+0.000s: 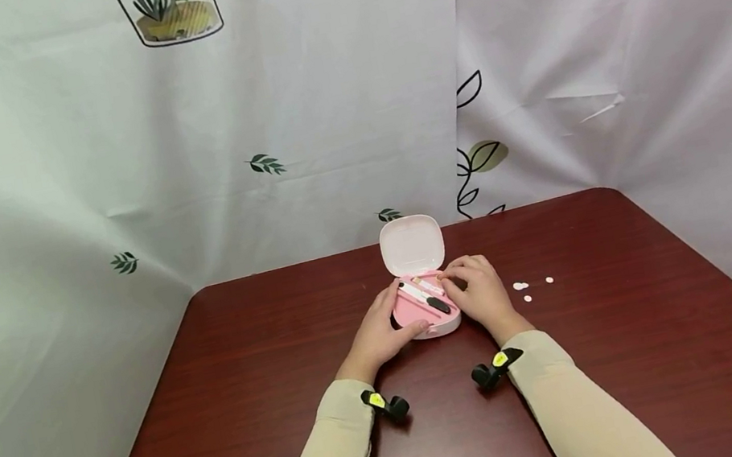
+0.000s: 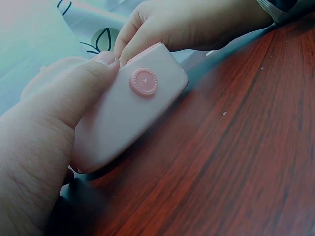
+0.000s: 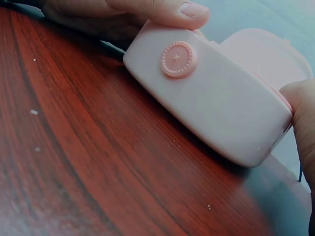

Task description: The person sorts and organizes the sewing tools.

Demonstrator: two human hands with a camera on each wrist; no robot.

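Note:
A small pink case point(image 1: 433, 329) stands on the table with its pale lid point(image 1: 412, 245) raised at the back. Inside lie slim tools, among them a white one with a black end point(image 1: 438, 305). My left hand point(image 1: 378, 331) holds the case from its left side, thumb point(image 2: 93, 81) on the front rim. From the right, my right hand point(image 1: 480, 290) reaches over the rim, fingertips bent down into the case's back right part. What those fingertips touch or pinch is hidden. A round pink button clasp point(image 3: 177, 59) sits on the case's front wall.
Several small white round pieces point(image 1: 528, 299) lie on the dark red-brown table point(image 1: 615, 348) to the right of my right hand. A printed white cloth point(image 1: 315, 107) hangs behind the table and along its sides.

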